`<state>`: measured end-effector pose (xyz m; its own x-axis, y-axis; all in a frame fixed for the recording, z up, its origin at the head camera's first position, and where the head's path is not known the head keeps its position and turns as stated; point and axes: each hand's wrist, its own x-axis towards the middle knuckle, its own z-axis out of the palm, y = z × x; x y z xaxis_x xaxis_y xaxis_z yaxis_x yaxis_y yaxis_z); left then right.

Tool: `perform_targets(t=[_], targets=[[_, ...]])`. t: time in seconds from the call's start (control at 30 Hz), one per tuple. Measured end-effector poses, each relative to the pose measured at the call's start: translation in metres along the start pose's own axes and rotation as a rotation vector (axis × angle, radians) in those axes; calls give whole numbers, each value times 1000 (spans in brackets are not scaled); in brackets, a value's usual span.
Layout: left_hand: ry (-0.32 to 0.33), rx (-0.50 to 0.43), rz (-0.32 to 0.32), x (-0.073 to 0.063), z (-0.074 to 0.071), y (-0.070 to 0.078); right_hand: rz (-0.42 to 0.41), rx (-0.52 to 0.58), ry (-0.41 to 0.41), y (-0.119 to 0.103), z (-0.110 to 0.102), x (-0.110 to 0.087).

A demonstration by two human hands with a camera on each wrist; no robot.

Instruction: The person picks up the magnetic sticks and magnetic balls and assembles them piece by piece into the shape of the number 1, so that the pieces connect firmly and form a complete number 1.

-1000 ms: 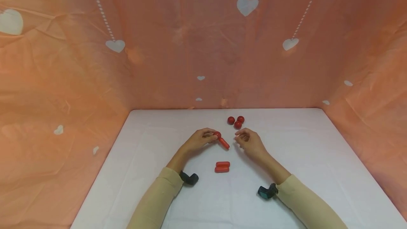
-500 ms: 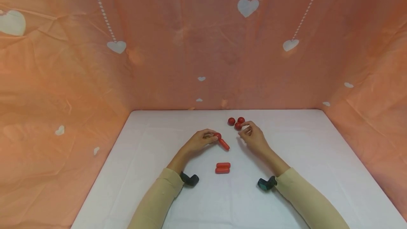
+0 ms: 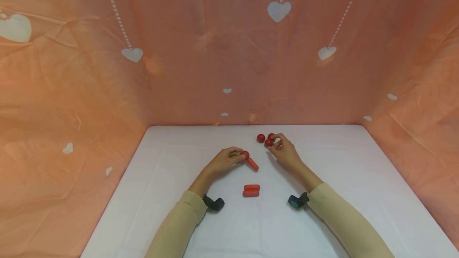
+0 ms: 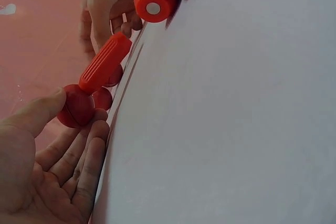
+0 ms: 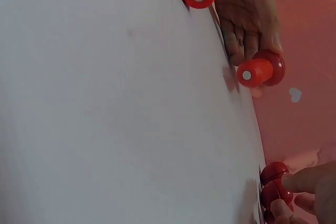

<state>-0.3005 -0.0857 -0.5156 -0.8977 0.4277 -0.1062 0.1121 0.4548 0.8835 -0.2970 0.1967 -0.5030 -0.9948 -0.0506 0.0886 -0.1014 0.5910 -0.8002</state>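
Note:
My left hand [image 3: 223, 161] pinches a dark red ball [image 4: 75, 107] between thumb and fingers. A ridged orange-red magnetic rod [image 4: 106, 62] juts from that ball, touching it at one end. At the back of the table, my right hand [image 3: 285, 153] reaches into a group of three loose red balls; its thumb and index finger are curled about the front ball [image 3: 268, 143]. The rear ball [image 3: 271, 135] is partly behind the index finger, while the left ball [image 3: 260, 138] sits just apart.
Two more rods, an upper rod [image 3: 252, 187] and a lower rod [image 3: 250, 194], lie side by side on the white tabletop [image 3: 229, 230], nearer me than the hands. Pale round discs show at their ends. An orange curtain [image 3: 201, 71] with hearts surrounds the table's back and sides.
My right hand has moved away from me and slightly right to the loose balls, and its thumb and index finger have closed about the front one. The left hand stays with its ball and rod.

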Motion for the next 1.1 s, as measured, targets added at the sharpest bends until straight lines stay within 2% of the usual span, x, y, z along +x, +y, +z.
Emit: perform_targets(t=[0.1,0.3,0.83,1.1], targets=[[3,-9,-13,-1,0,1,-15,-9,1,1,0,2],[4,6,4,-2,0,2,-42,-20,1,2,1,6],[0,-16,0,-1,0,0,-37,-49,-7,2,3,9],[11,3,2,-1,1,0,-41,-52,-1,4,5,7]])
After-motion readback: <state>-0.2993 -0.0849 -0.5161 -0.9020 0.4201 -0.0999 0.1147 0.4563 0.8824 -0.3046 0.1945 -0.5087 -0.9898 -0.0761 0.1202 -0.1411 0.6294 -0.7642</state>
